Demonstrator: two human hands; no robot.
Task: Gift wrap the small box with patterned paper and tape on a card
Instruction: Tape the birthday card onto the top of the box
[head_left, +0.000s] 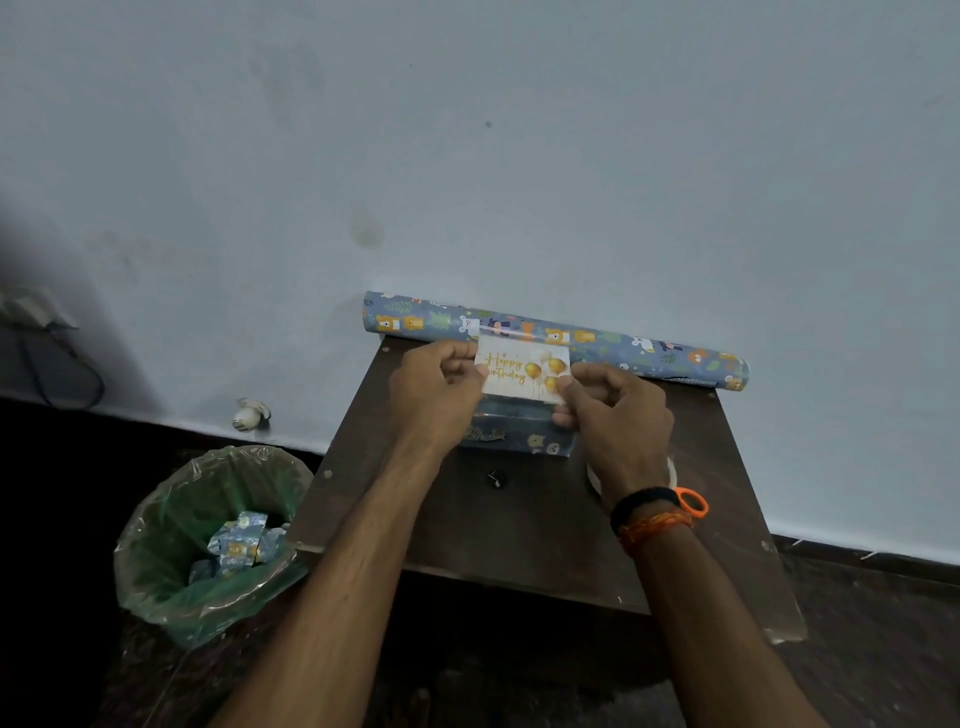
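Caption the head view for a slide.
Both hands hold a birthday card over the wrapped box.

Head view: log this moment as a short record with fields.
surface: small dark table against a pale wall
card: birthday card held over the wrapped box
left hand: left hand pinches the card's left edge
right hand: right hand pinches the card's right side
paper roll: patterned roll at the table's far edge
tape: tape roll partly hidden behind the right wrist
bin: lined bin left of the table, holding paper scraps
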